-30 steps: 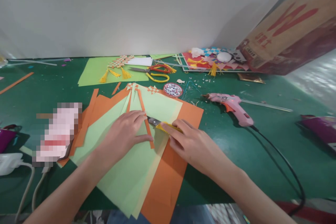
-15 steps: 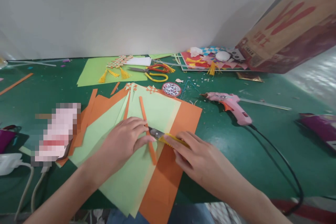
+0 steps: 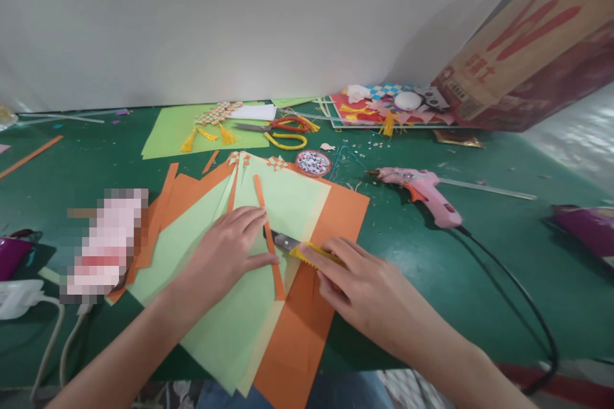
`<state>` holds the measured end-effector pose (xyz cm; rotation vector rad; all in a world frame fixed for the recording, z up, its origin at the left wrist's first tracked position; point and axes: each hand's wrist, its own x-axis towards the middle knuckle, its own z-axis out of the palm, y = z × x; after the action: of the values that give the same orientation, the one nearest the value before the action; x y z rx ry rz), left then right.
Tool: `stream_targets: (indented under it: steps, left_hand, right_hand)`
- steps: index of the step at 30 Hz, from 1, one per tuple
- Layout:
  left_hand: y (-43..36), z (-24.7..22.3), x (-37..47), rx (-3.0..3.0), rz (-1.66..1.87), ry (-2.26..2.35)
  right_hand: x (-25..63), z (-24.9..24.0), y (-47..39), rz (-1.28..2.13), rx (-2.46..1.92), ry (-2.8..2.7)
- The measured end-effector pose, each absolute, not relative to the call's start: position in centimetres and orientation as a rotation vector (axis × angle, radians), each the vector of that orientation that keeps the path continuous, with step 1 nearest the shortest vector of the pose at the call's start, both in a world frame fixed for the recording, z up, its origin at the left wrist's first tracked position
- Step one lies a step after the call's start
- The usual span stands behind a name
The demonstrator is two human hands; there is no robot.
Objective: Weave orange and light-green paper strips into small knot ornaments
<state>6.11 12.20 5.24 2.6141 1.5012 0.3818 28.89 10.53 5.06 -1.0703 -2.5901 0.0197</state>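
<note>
Between the left hand's (image 3: 225, 246) fingertips and thumb, the knife (image 3: 288, 243) meets the strip (image 3: 279, 286), its blade seemingly passing beneath. The knife's long axis slants from the right fingers, blade pointing left and slightly away from the person; the right hand (image 3: 357, 278) is closed around its yellow handle. The strip's long axis runs from beyond the left fingertips to nearer than the thumb, its near end farther right. Left fingers and thumb are spread, touching the strip; whether they pinch it cannot be told. Green paper (image 3: 215, 339) lies below them.
</note>
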Motion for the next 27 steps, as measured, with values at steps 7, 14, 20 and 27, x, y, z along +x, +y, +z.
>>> stream_targets:
  steps: [7,14,20,27]
  left_hand:
    - [12.2,5.3,6.3,2.627,0.335,1.514]
    - [12.2,5.3,6.3,2.555,0.376,1.515]
    - [12.5,6.0,6.5,2.578,0.263,1.512]
    - [12.6,6.1,6.6,2.56,0.26,1.512]
  right_hand:
    - [28.5,5.0,11.2,-0.046,-1.07,-2.599]
    - [28.3,4.9,12.1,-0.04,-1.088,-2.617]
    - [28.1,4.9,12.8,-0.061,-1.089,-2.606]
    - [28.0,5.0,13.4,0.009,-1.131,-2.638]
